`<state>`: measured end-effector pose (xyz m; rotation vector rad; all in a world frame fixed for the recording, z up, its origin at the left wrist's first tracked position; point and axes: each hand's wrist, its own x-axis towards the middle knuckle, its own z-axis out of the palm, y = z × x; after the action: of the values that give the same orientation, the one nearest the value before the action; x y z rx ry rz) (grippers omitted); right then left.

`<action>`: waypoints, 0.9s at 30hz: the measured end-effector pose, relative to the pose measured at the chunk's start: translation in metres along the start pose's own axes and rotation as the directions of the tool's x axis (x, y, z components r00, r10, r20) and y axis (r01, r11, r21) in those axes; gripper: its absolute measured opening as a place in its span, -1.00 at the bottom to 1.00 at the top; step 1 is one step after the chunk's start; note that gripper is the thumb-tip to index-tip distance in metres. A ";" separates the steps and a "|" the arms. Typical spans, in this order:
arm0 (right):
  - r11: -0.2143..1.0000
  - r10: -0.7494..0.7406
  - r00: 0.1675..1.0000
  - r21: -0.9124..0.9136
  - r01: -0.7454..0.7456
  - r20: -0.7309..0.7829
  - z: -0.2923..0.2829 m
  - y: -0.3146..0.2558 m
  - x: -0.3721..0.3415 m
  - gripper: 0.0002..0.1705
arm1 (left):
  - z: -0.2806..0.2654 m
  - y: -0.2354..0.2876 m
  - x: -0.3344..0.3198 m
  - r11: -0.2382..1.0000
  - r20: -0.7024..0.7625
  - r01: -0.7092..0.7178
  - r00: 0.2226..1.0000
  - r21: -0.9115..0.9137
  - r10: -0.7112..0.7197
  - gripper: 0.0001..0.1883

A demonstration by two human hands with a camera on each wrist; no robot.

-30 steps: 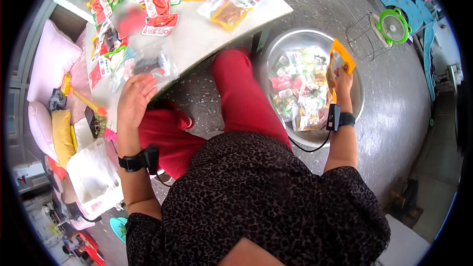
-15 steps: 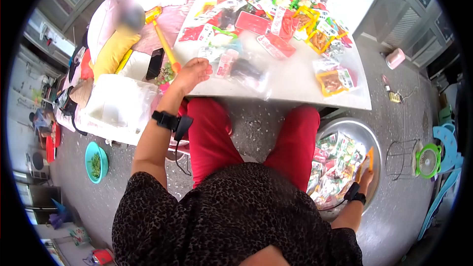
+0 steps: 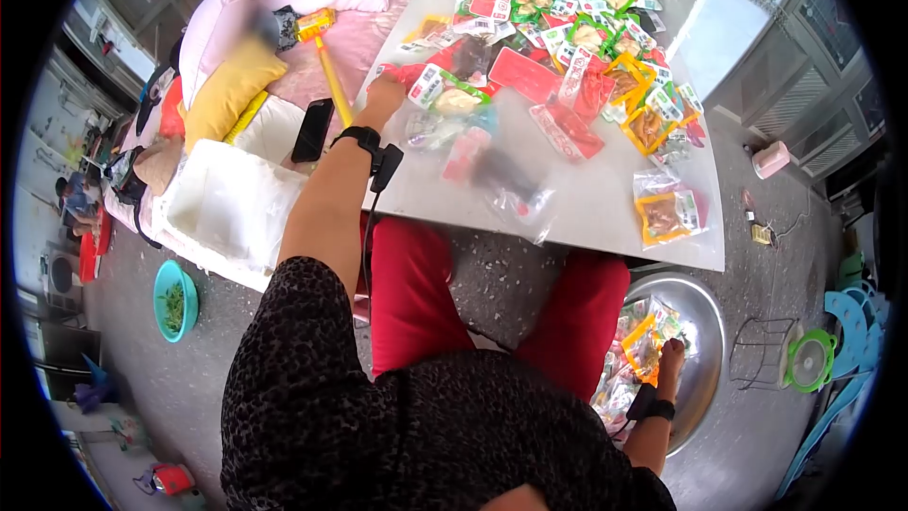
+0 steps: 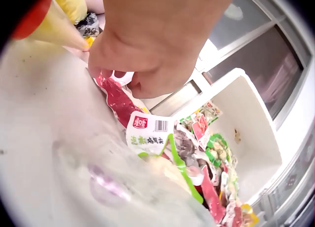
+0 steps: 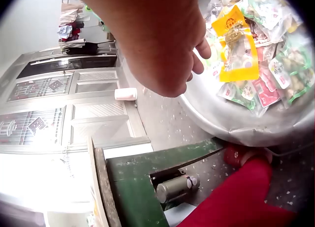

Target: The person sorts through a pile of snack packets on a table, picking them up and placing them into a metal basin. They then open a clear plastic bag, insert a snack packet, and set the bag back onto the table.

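At the left side of the table [image 3: 605, 218], my left hand [image 3: 383, 99] pinches the end of a red food packet [image 4: 118, 99]. Beside that packet lies a green-edged packet with a white label [image 4: 150, 133], and clear plastic bags [image 3: 511, 189] lie nearer the table's front edge. Over the metal basin [image 3: 705, 369] on the floor, my right hand [image 3: 672, 360] holds nothing, its fingers loosely bent. A yellow-edged packet [image 5: 238, 50] lies on the pile of sealed packets just beside those fingers.
A white foam box [image 3: 695, 9] full of packets stands at the back of the table. Left of the table are a pink-covered bed, a phone [image 3: 312, 131], a yellow-handled tool [image 3: 333, 80] and a white lined box [image 3: 227, 203]. A green fan [image 3: 811, 360] stands beyond the basin.
My left hand has reached forward over the table to the red packet. The right hand has let go of the yellow-edged packet, which now lies in the basin. The head view has turned.
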<state>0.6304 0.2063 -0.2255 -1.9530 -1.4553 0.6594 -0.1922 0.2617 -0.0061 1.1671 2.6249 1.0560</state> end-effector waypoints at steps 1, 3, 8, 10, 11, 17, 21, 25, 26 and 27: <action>0.999 0.048 0.998 -0.011 -0.048 0.049 -0.002 0.003 0.002 -0.80 | 0.000 0.001 0.004 0.997 -0.022 -0.035 0.999 0.069 0.037 -0.75; 0.994 0.111 0.984 -0.041 -0.106 0.141 -0.008 -0.006 0.002 -0.82 | -0.005 0.010 0.016 0.991 0.052 -0.099 0.994 0.090 0.095 -0.68; 0.993 0.119 0.988 -0.018 -0.118 0.097 0.000 -0.037 -0.003 -0.82 | 0.020 0.017 0.053 0.950 0.054 -0.311 0.949 0.014 0.310 -0.62; 0.997 0.077 0.981 0.001 -0.079 0.179 0.006 -0.033 0.005 -0.82 | 0.019 0.044 0.054 0.959 0.155 -0.279 0.946 -0.047 0.283 -0.58; 0.991 0.101 0.979 0.071 -0.115 0.174 0.011 -0.032 0.007 -0.83 | 0.010 0.069 0.045 0.972 0.264 -0.233 0.940 0.025 0.218 -0.54; 0.994 0.047 0.978 0.090 -0.067 0.203 0.025 -0.062 0.003 -0.89 | 0.032 0.123 0.014 0.959 0.379 -0.230 0.913 0.167 0.153 -0.35; 0.987 0.061 0.987 0.139 -0.081 0.146 0.030 -0.066 -0.003 -0.92 | 0.022 0.133 0.002 0.942 0.424 -0.251 0.895 0.223 0.138 -0.28; 0.988 0.069 0.987 0.124 -0.087 0.142 0.030 -0.072 -0.008 -0.93 | 0.022 0.114 -0.006 0.955 0.350 -0.217 0.927 0.200 0.138 -0.27; 0.990 0.074 0.985 0.104 -0.091 0.157 0.028 -0.077 -0.010 -0.92 | 0.013 0.116 -0.009 0.965 0.346 -0.169 0.934 0.199 0.092 -0.27; 0.992 0.079 0.982 0.085 -0.094 0.172 0.027 -0.080 -0.012 -0.92 | 0.007 0.117 -0.010 0.978 0.359 -0.093 0.933 0.185 0.021 -0.31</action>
<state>0.5550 0.2165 -0.1861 -1.9357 -1.4168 0.9351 -0.1097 0.3142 0.0595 1.3350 2.4594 0.5304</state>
